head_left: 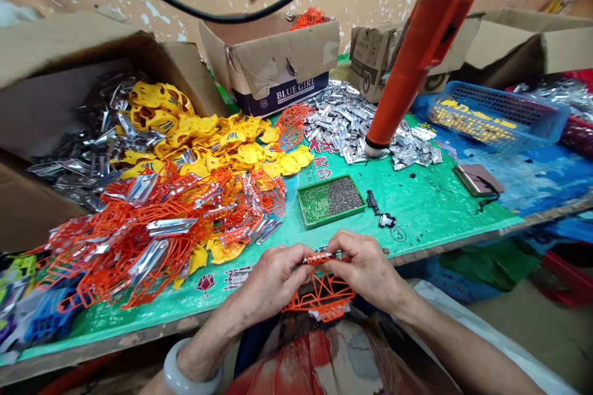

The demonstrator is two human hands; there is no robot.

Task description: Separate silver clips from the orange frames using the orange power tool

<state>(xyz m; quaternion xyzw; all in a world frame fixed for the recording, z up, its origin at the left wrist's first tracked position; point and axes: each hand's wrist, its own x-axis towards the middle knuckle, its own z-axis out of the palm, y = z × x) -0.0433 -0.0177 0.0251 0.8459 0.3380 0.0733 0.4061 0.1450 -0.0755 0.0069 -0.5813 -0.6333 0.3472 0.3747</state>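
An orange plastic lattice frame (324, 293) is held close to my body, just past the table's front edge. My left hand (282, 273) pinches its upper left side, thumb and fingers at a small strip with silvery bits. On the other side, my right hand (359, 265) pinches the same upper end, its fingertips close to the left ones. The exact part under the fingertips is too small to make out. Straight ahead of my hands lies a green tray (309, 205) of small metal screws (345, 195). Small black parts (380, 210) rest to its right.
An orange electric screwdriver (417, 62) hangs at the right. Orange frames (139, 241), yellow shells (231, 142) and silvery pieces (343, 117) are heaped across the table. Cardboard boxes (278, 52) line the back; a blue basket (504, 108) stands at the right.
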